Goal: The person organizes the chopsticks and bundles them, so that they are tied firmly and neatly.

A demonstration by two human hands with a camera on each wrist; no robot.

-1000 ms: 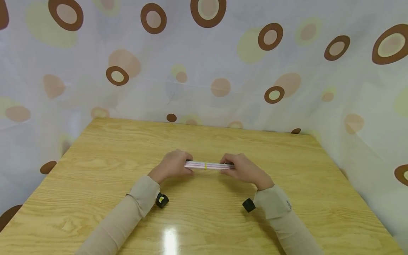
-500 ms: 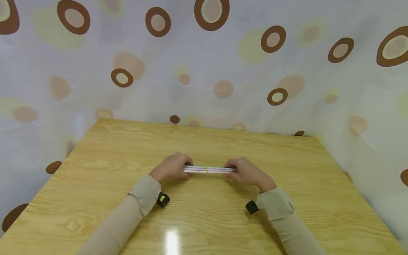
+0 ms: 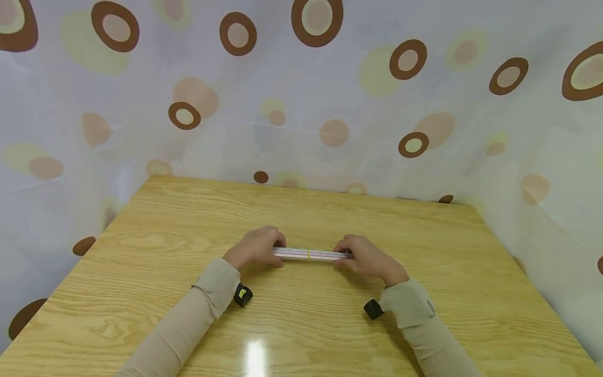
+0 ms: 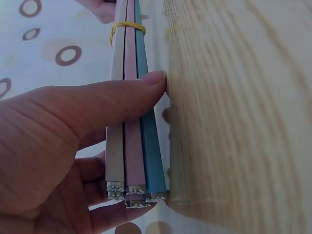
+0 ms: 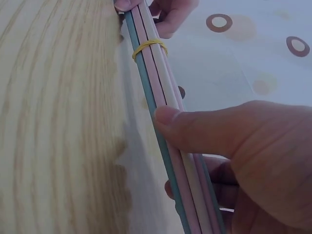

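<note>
A bundle of slim, straight-sided sticks in white, pink and teal runs left to right between the two hands. Around its middle goes a yellow rubber band. My left hand grips the left end, with the thumb laid across the sticks and the fingers behind. Past that thumb, crinkled silvery stick ends show in the left wrist view. My right hand pinches the bundle near its right end, thumb on the near face, fingers mostly hidden behind. Whether the bundle touches the tabletop, I cannot tell.
The wood-grain table spreads under both arms. Behind it and at the sides hangs a pale cloth with brown and beige rounds. Black wrist devices sit by the sleeve cuffs.
Both hands have brought the bundle slightly lower in the head view, keeping hold of both ends. The whole view has also shifted a little.
</note>
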